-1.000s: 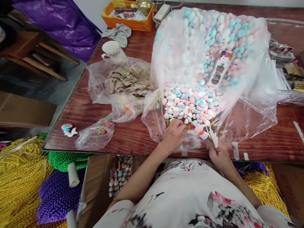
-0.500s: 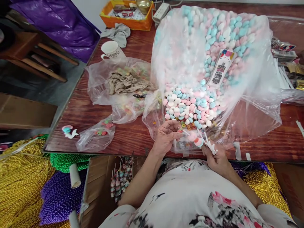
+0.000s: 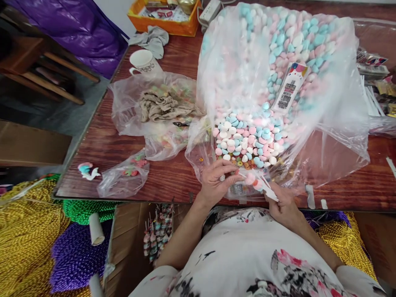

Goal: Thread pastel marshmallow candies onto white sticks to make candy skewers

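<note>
My right hand (image 3: 283,206) is closed around a bundle of thin white sticks (image 3: 268,187) and a candy skewer (image 3: 251,180). Pink, orange-red and pale blue candies are threaded on the skewer. At its left end the thumb and fingers of my left hand (image 3: 216,181) pinch together; a small red candy shows at the fingertips, partly hidden. Just beyond both hands lies a large clear plastic bag (image 3: 232,78) of pink, white and blue marshmallow candies (image 3: 244,138), its mouth towards me. Several small yellow and orange ring candies (image 3: 244,162) sit at that mouth.
Left of the big bag is another clear bag (image 3: 126,107) with a crumpled cloth (image 3: 165,106) on it. A mug (image 3: 145,62), grey rag (image 3: 154,40), orange tray (image 3: 163,25) and mermaid-tail-shaped candy (image 3: 88,171) are further left. A printed label stack (image 3: 289,88) rests on the big bag.
My left hand has shifted slightly right along the skewer, its fingers still pinched. The sticks in my right hand have turned and look closer together. The view has moved slightly.
</note>
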### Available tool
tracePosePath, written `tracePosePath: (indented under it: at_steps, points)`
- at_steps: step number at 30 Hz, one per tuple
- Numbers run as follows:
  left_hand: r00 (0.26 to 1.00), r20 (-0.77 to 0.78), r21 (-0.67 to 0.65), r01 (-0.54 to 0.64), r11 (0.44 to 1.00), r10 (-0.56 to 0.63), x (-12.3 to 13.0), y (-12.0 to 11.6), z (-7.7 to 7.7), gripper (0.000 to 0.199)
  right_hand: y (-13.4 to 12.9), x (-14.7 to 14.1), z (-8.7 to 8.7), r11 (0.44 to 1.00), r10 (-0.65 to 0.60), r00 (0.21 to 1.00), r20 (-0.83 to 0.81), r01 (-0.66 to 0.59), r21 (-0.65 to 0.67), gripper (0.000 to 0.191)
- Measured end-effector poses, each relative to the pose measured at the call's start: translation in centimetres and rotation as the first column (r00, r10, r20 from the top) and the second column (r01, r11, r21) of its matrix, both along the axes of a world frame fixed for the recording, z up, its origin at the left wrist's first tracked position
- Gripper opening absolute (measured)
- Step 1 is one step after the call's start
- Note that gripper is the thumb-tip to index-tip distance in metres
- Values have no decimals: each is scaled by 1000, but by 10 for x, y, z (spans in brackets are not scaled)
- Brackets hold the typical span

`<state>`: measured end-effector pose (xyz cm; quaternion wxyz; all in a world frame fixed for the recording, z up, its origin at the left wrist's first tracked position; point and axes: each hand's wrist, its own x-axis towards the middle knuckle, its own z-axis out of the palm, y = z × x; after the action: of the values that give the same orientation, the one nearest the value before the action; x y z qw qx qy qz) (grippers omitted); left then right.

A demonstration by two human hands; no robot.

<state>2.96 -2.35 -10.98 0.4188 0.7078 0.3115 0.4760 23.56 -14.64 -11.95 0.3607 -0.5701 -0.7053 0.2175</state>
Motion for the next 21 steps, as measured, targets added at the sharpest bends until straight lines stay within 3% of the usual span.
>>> tracePosePath:
  at_steps: [3,5,7,9,11,13,17,21]
  points:
    - [991,-132,170,27,985,-5,-1,1,1,18,-1,0,-2,998,-6,998,61,10,-65,39]
    - [987,-158,161,34,986,-8,-1,2,-2,15,-2,-1,-4,998,1,999,33,1,-66,36]
    - [995,-97,29,24,999,-22,0,2,-6,13,-2,-2,-5,998,2,999,-52,-6,-68,29]
    - [998,61,-214,42,976,-30,2,1,-12,14,-2,-4,-7,997,12,991,-132,-22,-75,22]
    - [967,255,-463,121,878,1,5,-3,-16,18,-1,-5,-10,997,35,985,-169,-47,-68,19]
    - [920,388,-602,204,772,60,11,-9,-19,21,0,-7,-12,997,38,980,-198,-51,-62,18]
    - [872,459,-697,236,677,169,23,-19,-16,23,0,-13,-16,993,-53,944,-326,17,-113,18]
    - [830,508,-781,333,528,228,31,-24,-12,29,0,-20,-17,986,-82,899,-429,10,-167,21]
